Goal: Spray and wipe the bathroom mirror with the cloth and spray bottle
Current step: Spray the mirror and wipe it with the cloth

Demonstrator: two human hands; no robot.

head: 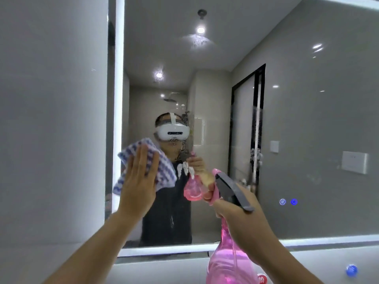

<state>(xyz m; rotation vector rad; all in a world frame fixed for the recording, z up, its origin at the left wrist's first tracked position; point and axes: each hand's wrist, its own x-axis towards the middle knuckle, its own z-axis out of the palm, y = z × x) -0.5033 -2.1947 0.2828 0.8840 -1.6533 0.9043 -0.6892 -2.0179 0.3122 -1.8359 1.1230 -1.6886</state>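
On mirror (307,119): flat-pressed cloth (164,169)

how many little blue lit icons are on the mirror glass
2: side by side low on the right of the mirror, a paler wavy-line icon and a brighter round icon to its right.

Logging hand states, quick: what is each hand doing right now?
Left hand: open, flat, pressing the cloth on the mirror.
Right hand: closed around the pink spray bottle.
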